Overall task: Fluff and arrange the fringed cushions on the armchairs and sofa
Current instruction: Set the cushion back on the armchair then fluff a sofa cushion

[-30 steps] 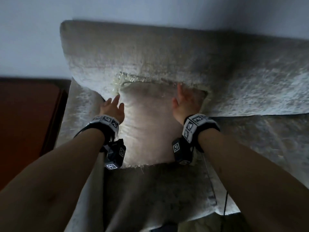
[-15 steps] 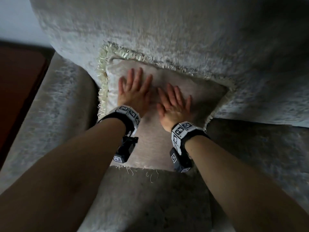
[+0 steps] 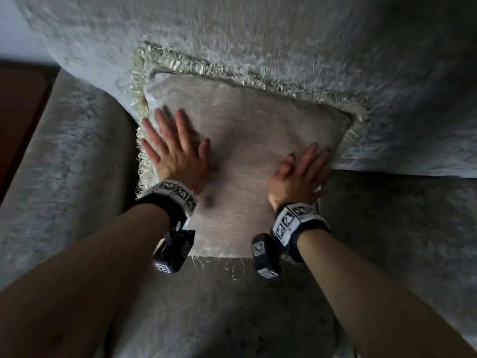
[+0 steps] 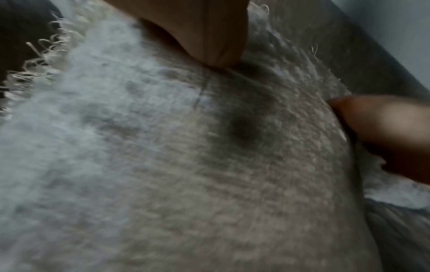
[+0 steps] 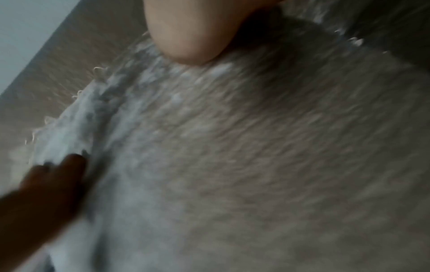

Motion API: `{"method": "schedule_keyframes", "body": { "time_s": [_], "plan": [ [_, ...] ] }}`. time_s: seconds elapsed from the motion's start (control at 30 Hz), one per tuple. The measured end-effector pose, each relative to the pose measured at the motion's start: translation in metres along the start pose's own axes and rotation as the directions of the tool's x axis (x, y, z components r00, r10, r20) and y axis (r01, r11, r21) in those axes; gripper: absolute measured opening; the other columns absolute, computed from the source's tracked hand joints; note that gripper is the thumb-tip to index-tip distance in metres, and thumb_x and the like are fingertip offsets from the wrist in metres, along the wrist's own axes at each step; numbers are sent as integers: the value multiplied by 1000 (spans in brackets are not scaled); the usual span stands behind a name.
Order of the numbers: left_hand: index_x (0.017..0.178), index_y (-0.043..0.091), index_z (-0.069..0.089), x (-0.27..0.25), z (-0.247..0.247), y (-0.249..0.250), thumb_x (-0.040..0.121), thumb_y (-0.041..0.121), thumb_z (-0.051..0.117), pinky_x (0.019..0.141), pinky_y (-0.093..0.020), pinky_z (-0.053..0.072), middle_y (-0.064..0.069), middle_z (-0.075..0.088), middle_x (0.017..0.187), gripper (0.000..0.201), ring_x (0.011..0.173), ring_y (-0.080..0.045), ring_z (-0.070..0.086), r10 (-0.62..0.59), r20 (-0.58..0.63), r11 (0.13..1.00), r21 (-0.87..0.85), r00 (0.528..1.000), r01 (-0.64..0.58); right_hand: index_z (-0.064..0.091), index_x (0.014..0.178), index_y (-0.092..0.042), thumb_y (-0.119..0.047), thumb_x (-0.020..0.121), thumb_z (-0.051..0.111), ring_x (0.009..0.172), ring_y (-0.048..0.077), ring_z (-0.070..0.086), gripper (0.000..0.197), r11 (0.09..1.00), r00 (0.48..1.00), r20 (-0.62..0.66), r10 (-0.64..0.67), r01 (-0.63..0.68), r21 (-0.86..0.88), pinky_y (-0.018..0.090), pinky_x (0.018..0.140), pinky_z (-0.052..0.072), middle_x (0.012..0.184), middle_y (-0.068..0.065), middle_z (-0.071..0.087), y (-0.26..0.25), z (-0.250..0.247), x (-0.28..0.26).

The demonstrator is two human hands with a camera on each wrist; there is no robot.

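Right now: I have both palms laid flat on the fringed cushion [image 3: 247, 140], patting its face smooth.
Cushion place: it leans against the seat back [image 3: 258, 40], its lower edge on the seat [image 3: 232, 306], tucked into the corner beside the armrest [image 3: 64, 164]. I cannot tell whether this is an armchair or the end of the sofa.
Left hand [image 3: 175, 148]: fingers straight and spread, pressing the cushion's left side, the outer fingers almost at the fringe [image 3: 140, 161]. Nothing is gripped.
Right hand [image 3: 299, 171]: fingers straight and close together, pressing near the cushion's lower right edge, where it meets the seat back. Nothing is gripped here either.
Wrist views: both are blurred; each shows woven cushion fabric [image 4: 186, 165] filling the picture with a fingertip on it and pale fringe at the rim.
Key relation: the cushion lies directly ahead of me and under both hands, with its top edge running slantwise, the left corner higher in view than the right. My hands sit on opposite sides of it, about equally near, the right one lower.
Judgement: it looks plumped and seated, but slightly skewed. I'd say squaring it means nudging the right side up with my right hand while the left steadies the other side.
Risk: pushing too hard could flatten the filling again or fold the fringe under.
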State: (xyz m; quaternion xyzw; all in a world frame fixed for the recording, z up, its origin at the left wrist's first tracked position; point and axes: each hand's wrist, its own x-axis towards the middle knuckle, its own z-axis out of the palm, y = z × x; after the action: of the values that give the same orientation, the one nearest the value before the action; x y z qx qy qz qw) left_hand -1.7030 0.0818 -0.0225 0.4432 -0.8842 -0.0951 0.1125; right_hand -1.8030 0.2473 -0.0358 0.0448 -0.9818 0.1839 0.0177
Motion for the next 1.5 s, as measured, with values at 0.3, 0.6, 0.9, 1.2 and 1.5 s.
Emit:
{"method": "schedule_keyframes", "body": {
  "time_s": [0.3, 0.6, 0.9, 1.2, 1.5],
  "plan": [
    [154, 25, 4, -40, 39, -44, 98, 43, 24, 119, -55, 0, -14, -2, 161, 62, 146, -45, -3, -213, 108, 959, -169, 971, 229, 18, 153, -32, -51, 93, 16, 148, 33, 12, 63, 995, 997, -43, 63, -59, 75, 57, 115, 16, 162, 8, 9, 24, 36, -45],
    [152, 37, 3, -63, 52, -39, 97, 43, 18, 118, -58, -2, -2, -4, 163, 57, 147, -41, -9, -141, 161, 967, -188, 977, 171, 19, 151, -38, -46, 97, 26, 147, 32, 15, 55, 995, 996, -27, 86, -84, 47, 58, 111, 21, 162, 5, 11, 22, 50, -82],
    [153, 30, 6, -3, -17, 28, 97, 38, 23, 120, -49, 0, -2, -1, 163, 59, 150, -29, -4, 356, -29, 925, -135, 934, -356, 16, 152, -33, -37, 99, 29, 150, 23, -2, 55, 861, 870, -101, -483, 493, 122, 50, 119, 2, 163, 2, 3, -62, -14, -35],
    [153, 32, -5, 17, -12, -29, 99, 45, 20, 118, -56, 3, 5, -10, 162, 60, 147, -40, -11, 175, 133, 982, 53, 976, -183, -1, 153, -33, -54, 95, 19, 148, 37, -1, 65, 1000, 999, 36, 10, -9, -19, 60, 115, 10, 163, 0, -5, -8, 0, -4],
    [153, 32, 3, 32, -53, 46, 100, 42, 19, 117, -53, -3, 2, -2, 163, 56, 149, -27, -7, 593, 135, 791, 91, 794, -605, 5, 153, -35, -48, 99, 19, 149, 29, -4, 57, 980, 980, 60, -188, 192, -59, 55, 118, 6, 163, 1, -2, -13, -50, 4]
  ]
}}
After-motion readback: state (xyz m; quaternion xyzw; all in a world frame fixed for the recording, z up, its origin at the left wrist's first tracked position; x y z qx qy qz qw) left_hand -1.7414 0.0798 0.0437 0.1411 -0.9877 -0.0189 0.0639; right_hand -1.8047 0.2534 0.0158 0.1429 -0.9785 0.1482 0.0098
